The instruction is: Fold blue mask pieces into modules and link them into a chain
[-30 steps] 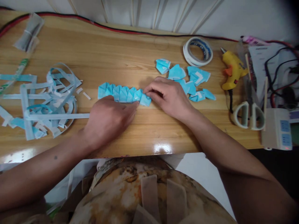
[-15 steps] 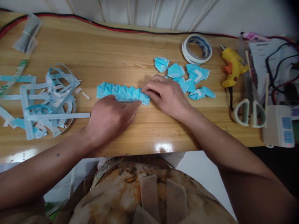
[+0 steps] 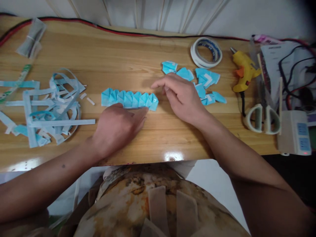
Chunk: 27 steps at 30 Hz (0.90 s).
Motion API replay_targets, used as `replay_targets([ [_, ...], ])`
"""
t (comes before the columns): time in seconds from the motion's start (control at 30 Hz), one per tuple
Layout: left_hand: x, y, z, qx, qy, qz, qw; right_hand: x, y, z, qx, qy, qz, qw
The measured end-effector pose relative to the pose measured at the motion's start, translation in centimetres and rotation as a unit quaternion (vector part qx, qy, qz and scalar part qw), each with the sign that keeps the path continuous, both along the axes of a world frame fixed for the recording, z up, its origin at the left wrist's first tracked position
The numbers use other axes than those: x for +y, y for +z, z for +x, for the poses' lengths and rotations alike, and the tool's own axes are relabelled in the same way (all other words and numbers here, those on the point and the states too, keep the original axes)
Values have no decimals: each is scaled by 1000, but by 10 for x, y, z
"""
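A pleated light-blue strip [image 3: 130,98], folded into a row of small peaks, lies across the table in front of me. Along its lower edge rests my left hand [image 3: 116,126], fingers stretched out to the right, steadying the strip against the wood. My right hand [image 3: 181,95] hovers just past the strip's right end, apart from it, with the index finger extended and nothing visible in it. Beneath and behind that hand are several loose folded blue pieces [image 3: 207,78], some bearing white tape; the hand partly hides them.
A roll of white tape [image 3: 194,56] lies behind the pieces. To the right are a yellow glue gun [image 3: 243,70], scissors [image 3: 255,120] and a white power strip [image 3: 293,133]. Tangled pale-blue offcuts [image 3: 55,123] cover the left side. A red-black cable [image 3: 138,34] runs along the wall.
My right hand has let go of the strip's right end and lifted away, its fingers opening. My left hand stays on the strip's lower edge.
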State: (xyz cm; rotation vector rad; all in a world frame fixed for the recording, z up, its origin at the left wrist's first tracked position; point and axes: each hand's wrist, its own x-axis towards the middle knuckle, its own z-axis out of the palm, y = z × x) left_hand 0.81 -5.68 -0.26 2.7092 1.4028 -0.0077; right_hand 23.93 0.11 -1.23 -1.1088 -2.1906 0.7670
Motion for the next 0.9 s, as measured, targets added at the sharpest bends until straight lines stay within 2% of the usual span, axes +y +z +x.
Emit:
replay_targets([
  [0.1, 1, -1, 0, -5, 1, -3, 1000, 0, 1, 1, -50, 25, 69, 996],
  [0.37, 1, -5, -4, -9, -19, 11, 1000, 0, -7, -8, -159, 61, 154, 973],
  [0.5, 0, -6, -5, -8, -21, 27, 999, 0, -5, -8, -173, 38, 137, 975],
  [0.63, -1, -4, -4, -12, -6, 7, 1000, -2, 10, 5, -113, -4, 126, 986],
  [0.77, -1, -3, -4, -9, -7, 12, 1000, -1, 20, 21, -110, 36, 116, 987],
  [0.9, -1, -3, -6, -21, -15, 38, 999, 2, 15, 28, -126, 94, 110, 981],
])
